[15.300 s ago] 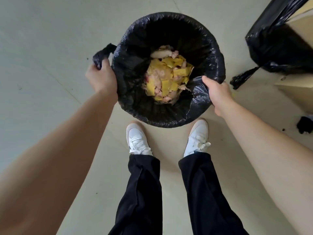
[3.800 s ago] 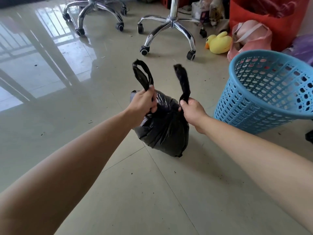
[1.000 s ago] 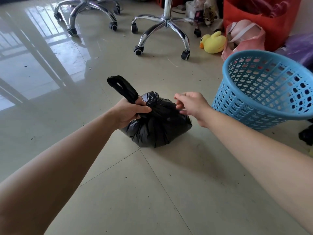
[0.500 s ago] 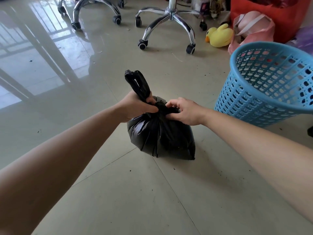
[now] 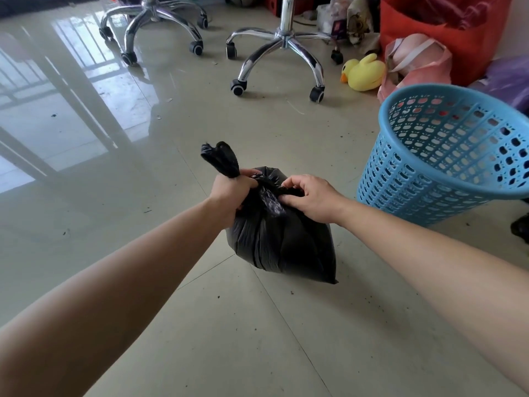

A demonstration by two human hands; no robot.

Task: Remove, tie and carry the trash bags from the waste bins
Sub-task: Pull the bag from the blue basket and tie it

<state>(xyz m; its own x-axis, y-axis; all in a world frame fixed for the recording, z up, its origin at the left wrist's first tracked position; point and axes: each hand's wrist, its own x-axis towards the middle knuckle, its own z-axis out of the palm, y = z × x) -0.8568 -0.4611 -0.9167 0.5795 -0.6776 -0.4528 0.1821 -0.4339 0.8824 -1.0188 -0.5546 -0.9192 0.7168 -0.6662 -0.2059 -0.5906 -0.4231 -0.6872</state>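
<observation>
trash bag (image 5: 280, 242) in both curled hands (image 5: 233, 193)

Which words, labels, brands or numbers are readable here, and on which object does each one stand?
No text can be read.
The black trash bag and the blue basket bear no print.
The small packages behind the chair base show coloured print, too small and blurred to read.

The trash bag (image 5: 280, 242) is straight ahead of us, with our left hand (image 5: 232, 193) gripping its neck on the left and our right hand (image 5: 312, 199) pinching it on the right. The waste bin (image 5: 415, 190) stands on the floor (image 5: 171, 339) to the right of the bag, with a toy duck (image 5: 363, 71) behind it. Farther back, one chair base (image 5: 282, 44) stands behind the bag and another chair base (image 5: 151, 21) to its left.
</observation>
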